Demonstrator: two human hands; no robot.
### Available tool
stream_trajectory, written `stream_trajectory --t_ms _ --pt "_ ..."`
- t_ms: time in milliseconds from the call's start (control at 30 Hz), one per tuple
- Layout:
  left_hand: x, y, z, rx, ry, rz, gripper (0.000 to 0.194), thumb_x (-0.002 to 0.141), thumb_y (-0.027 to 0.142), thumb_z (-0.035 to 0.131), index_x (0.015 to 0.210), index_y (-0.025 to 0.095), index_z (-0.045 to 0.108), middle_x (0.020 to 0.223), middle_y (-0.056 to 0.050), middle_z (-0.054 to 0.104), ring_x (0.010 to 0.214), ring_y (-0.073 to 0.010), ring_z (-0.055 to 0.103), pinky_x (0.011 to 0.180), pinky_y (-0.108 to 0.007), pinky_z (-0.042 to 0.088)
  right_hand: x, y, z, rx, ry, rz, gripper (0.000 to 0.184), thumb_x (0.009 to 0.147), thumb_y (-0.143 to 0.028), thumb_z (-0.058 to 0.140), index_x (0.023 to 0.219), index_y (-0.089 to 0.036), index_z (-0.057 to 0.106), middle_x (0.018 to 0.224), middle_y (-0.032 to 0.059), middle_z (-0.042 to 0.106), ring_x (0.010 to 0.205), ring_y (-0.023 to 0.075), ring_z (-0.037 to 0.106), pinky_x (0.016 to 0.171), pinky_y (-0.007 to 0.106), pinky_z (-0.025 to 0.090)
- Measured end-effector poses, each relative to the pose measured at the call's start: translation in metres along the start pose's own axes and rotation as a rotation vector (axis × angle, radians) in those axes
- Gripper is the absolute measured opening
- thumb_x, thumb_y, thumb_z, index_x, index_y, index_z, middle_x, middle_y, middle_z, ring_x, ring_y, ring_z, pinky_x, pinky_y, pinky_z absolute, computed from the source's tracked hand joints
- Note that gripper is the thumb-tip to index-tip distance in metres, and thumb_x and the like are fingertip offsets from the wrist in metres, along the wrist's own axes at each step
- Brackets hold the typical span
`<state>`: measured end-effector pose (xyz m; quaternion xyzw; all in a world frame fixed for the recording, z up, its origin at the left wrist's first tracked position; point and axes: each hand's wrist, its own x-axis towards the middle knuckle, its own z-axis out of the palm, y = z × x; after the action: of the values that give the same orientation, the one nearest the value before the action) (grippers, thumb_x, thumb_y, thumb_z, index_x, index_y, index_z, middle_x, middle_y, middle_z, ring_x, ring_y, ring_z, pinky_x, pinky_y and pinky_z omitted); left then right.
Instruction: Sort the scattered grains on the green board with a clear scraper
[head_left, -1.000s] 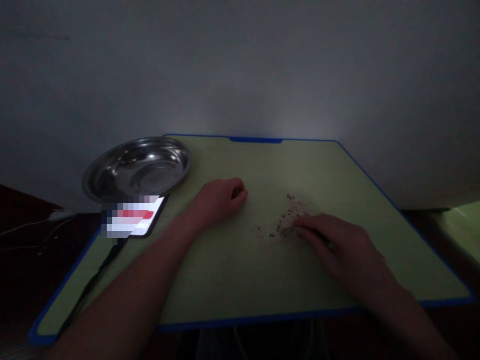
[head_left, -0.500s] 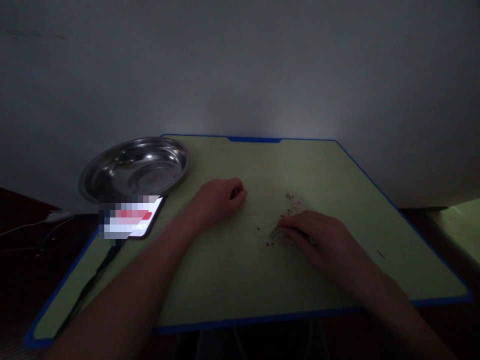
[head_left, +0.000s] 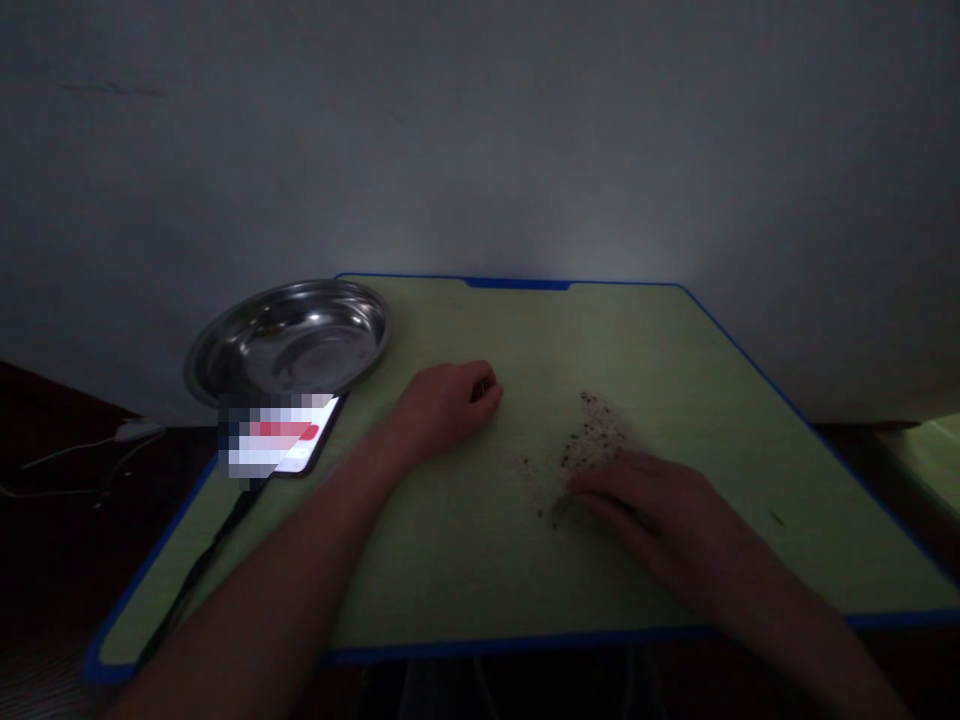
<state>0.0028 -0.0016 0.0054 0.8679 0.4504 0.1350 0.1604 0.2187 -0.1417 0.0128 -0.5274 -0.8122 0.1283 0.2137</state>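
A scatter of small pale grains mixed with dark, bean-like bits (head_left: 594, 432) lies on the green table top (head_left: 480, 560). My right hand (head_left: 652, 510) rests at its near edge, fingers pinched together and pointing left. Something thin and greyish shows by those fingertips, too blurred to name. Left of the grains, my left hand (head_left: 454, 405) lies curled on the table. A thin pale line shows in the gap between its thumb and fingers, but what it is stays unclear.
A shallow steel basin (head_left: 300, 340) stands at the back left. In front of it lies a lit phone (head_left: 300, 450) with a dark strap (head_left: 217, 540) running toward me. A small dark sliver (head_left: 777, 518) is at the right. Behind the table rises a grey wall (head_left: 480, 130).
My right hand has drawn back slightly toward me, uncovering more of the grains. My left hand keeps its curled pose. The whole view has shifted a little.
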Motion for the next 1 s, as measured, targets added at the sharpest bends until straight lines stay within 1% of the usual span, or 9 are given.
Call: stream_trajectory --t_ms 167,233,333,500,667,833,933,1000 --pt "0.001 0.000 -0.001 0.001 0.000 -0.001 0.024 0.089 0.033 0.047 0.083 0.019 0.065 0.073 -0.003 0.067 0.061 -0.0153 0.055 0.058 -0.029 0.034 -0.007 -0.005 -0.003 0.058 0.026 0.045 0.021 0.095 -0.022 0.051 0.101 -0.024 0.071 0.089 0.0017 0.074 0.081 0.0170 0.069 0.077 0.031 0.054" --pt "0.001 0.001 -0.001 0.001 -0.005 -0.012 0.023 0.088 0.033 0.047 0.084 0.018 0.065 0.073 -0.003 0.067 0.061 -0.0152 0.055 0.057 -0.028 0.034 -0.008 -0.006 -0.003 0.083 0.011 0.056 0.020 0.094 -0.020 0.052 0.099 -0.024 0.070 0.090 0.0011 0.075 0.082 0.0168 0.069 0.077 0.031 0.054" --pt "0.000 0.003 -0.002 -0.005 -0.015 -0.012 0.023 0.088 0.032 0.047 0.084 0.018 0.065 0.073 -0.003 0.068 0.061 -0.0149 0.055 0.057 -0.028 0.034 -0.010 -0.009 -0.001 0.127 -0.017 0.044 0.019 0.094 -0.020 0.052 0.099 -0.026 0.070 0.093 0.0002 0.074 0.084 0.0159 0.068 0.078 0.030 0.053" --pt "0.000 0.003 -0.001 0.002 -0.008 -0.019 0.023 0.088 0.032 0.047 0.083 0.018 0.065 0.073 -0.003 0.067 0.062 -0.0150 0.055 0.058 -0.028 0.033 -0.017 -0.010 -0.001 0.154 -0.007 0.050 0.018 0.095 -0.021 0.052 0.099 -0.026 0.069 0.089 -0.0010 0.073 0.081 0.0148 0.067 0.074 0.029 0.052" --pt "0.001 0.001 0.000 -0.016 0.000 -0.006 0.023 0.088 0.033 0.047 0.083 0.018 0.065 0.072 -0.003 0.066 0.061 -0.0147 0.054 0.057 -0.028 0.032 -0.024 -0.007 0.004 0.165 -0.027 0.056 0.016 0.095 -0.022 0.052 0.099 -0.027 0.067 0.089 -0.0024 0.073 0.081 0.0140 0.066 0.074 0.028 0.050" --pt "0.001 0.001 0.001 -0.005 0.011 -0.008 0.023 0.088 0.032 0.048 0.082 0.018 0.065 0.071 -0.002 0.065 0.060 -0.0144 0.053 0.057 -0.028 0.031 -0.023 -0.008 0.009 0.187 -0.036 0.077 0.016 0.096 -0.023 0.051 0.099 -0.026 0.067 0.092 -0.0023 0.073 0.083 0.0138 0.066 0.077 0.028 0.049" --pt "0.001 0.002 0.000 0.002 0.009 -0.013 0.023 0.088 0.032 0.049 0.083 0.018 0.065 0.071 -0.002 0.065 0.060 -0.0145 0.053 0.057 -0.028 0.032 -0.023 -0.013 0.011 0.212 -0.068 0.071 0.017 0.096 -0.023 0.051 0.098 -0.026 0.067 0.090 -0.0021 0.072 0.082 0.0136 0.065 0.076 0.028 0.048" --pt "0.002 0.002 0.000 0.005 0.003 -0.019 0.023 0.088 0.032 0.049 0.083 0.017 0.066 0.072 -0.003 0.066 0.061 -0.0147 0.054 0.057 -0.028 0.033 -0.024 -0.016 0.011 0.231 -0.118 0.065 0.016 0.095 -0.023 0.052 0.096 -0.026 0.067 0.087 -0.0027 0.070 0.081 0.0133 0.064 0.075 0.027 0.048"
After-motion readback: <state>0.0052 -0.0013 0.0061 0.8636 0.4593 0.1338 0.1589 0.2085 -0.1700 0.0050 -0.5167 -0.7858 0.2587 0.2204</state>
